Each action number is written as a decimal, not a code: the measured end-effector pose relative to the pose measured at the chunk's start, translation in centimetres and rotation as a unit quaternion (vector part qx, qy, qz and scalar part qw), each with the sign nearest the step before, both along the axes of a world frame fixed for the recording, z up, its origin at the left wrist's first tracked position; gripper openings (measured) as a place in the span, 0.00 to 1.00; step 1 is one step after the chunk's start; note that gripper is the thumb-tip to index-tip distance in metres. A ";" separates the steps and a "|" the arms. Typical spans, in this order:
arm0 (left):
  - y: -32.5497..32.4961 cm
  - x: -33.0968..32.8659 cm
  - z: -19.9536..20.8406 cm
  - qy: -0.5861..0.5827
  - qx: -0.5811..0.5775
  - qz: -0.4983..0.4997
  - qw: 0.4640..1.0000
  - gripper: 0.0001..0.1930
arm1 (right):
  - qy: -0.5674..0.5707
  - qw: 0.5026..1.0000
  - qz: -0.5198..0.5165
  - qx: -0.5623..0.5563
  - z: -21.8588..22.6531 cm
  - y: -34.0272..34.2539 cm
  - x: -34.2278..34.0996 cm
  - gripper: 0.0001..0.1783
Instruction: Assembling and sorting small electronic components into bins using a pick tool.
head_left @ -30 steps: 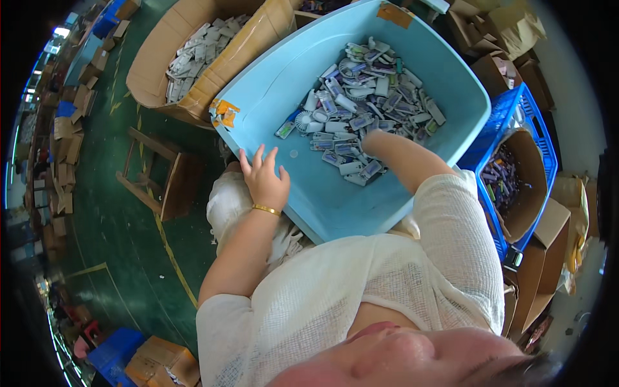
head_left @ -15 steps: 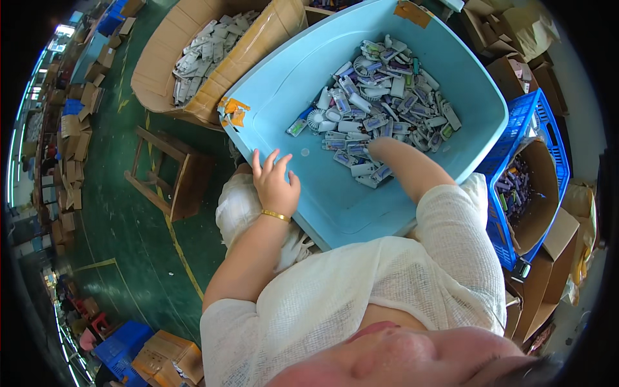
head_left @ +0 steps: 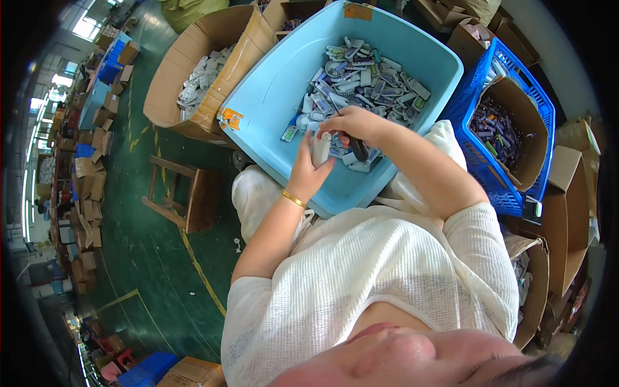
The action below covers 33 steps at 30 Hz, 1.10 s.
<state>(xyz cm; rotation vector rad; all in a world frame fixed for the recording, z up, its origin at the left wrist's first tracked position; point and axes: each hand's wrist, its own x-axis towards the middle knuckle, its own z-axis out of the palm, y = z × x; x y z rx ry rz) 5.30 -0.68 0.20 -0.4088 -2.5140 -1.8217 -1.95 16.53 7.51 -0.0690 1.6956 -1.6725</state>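
Over the near left part of a light-blue tub [head_left: 258, 84], my left hand [head_left: 307, 173] grips a white, oblong plastic device casing [head_left: 320, 149] and holds it tilted up. My right hand [head_left: 362, 125] is closed around a screwdriver [head_left: 358, 149]. Its dark handle sticks out below the palm, and a thin shaft shows above the fingers. Both hands are close together, the right fingertips beside the top of the casing; whether they touch it I cannot tell. Beneath and beyond them lies a heap of small white and purple plastic devices [head_left: 380, 90], some with round fan heads.
A cardboard box [head_left: 164, 90] of white plastic pieces stands left of the tub. To the right is a blue crate [head_left: 458, 138] with a cardboard-lined load of dark small parts [head_left: 496, 132]. A wooden stool [head_left: 200, 200] lies on the green floor at left.
My right hand has come up out of the heap and left, now with the screwdriver. My left hand has left the tub's rim and now holds the white casing. The view has shifted.
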 end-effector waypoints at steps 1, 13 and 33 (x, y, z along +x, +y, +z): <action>0.2 0.3 0.2 0.005 -0.005 -0.002 1.000 0.32 | 0.003 1.000 -0.019 -0.021 0.9 0.2 1.3 0.15; 0.6 1.1 2.3 -0.262 0.350 0.042 0.899 0.17 | 0.212 0.974 0.001 0.082 -4.2 0.4 9.4 0.16; 3.9 2.6 4.8 -0.187 0.154 0.034 0.970 0.11 | 0.392 0.908 -0.111 0.094 -2.4 3.1 7.9 0.12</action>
